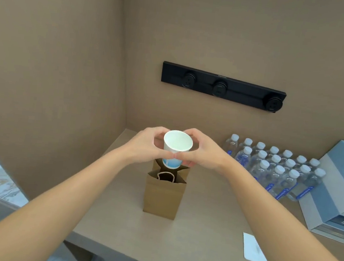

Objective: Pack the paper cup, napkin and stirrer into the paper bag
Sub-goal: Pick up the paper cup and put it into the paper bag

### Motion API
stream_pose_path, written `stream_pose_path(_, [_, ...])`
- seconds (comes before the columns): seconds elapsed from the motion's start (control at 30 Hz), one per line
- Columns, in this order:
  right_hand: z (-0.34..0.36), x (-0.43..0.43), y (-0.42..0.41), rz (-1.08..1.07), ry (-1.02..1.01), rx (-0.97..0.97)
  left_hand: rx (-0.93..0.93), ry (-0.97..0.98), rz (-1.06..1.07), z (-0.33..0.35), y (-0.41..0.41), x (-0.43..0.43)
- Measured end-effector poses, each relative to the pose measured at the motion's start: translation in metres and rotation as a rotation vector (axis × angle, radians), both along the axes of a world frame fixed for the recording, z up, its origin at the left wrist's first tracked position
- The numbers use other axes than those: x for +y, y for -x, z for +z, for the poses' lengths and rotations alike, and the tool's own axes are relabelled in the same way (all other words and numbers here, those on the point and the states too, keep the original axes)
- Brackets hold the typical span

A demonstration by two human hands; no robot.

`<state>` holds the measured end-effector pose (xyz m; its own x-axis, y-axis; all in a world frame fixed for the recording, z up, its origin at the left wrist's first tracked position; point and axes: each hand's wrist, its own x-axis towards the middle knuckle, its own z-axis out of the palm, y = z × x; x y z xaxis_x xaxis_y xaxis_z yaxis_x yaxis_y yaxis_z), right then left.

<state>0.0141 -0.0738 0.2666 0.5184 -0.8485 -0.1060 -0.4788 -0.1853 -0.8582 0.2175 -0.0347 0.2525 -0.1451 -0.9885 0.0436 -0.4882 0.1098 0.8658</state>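
Above the open paper bag [162, 195] I hold the paper cup [176, 149] upright, my left hand [144, 143] curled against its left wall, my right hand [202, 150] cupping the other side. To seat it well, I should centre it over the mouth, clear the cord handle [166, 175], and lower it straight. Smooth white cup with a blue band, stiff creased brown kraft, matte desk [210, 220]. A flat white napkin [255, 250] lies near the right edge; I see no stirrer.

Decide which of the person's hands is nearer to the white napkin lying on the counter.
Right. The right hand grips the paper cup on the napkin's side; the left hand is across the cup, farther.
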Motion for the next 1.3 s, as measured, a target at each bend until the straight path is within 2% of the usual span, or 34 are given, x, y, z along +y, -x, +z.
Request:
stream_pose_path(0.23, [-0.021,0.004,-0.014,-0.026,0.01,0.129,0.048,-0.081,-0.033,-0.038,-0.007,-0.008])
stream_pose_path(0.47, [-0.04,0.005,-0.024,-0.069,0.026,0.151,0.062,-0.134,-0.07,-0.06,-0.015,-0.015])
stream_pose_path(0.7, [-0.058,-0.007,-0.033,0.027,0.179,0.281,-0.01,-0.174,-0.041,-0.071,-0.018,-0.014])
stream_pose_path(1.07, [-0.072,-0.011,-0.047,0.104,0.302,0.724,-0.381,-0.085,-0.056,-0.089,-0.01,-0.018])
stream_pose_path(1.3, [-0.066,-0.008,-0.072,0.204,0.486,1.087,-0.263,-0.113,0.256,-0.1,-0.003,-0.011])
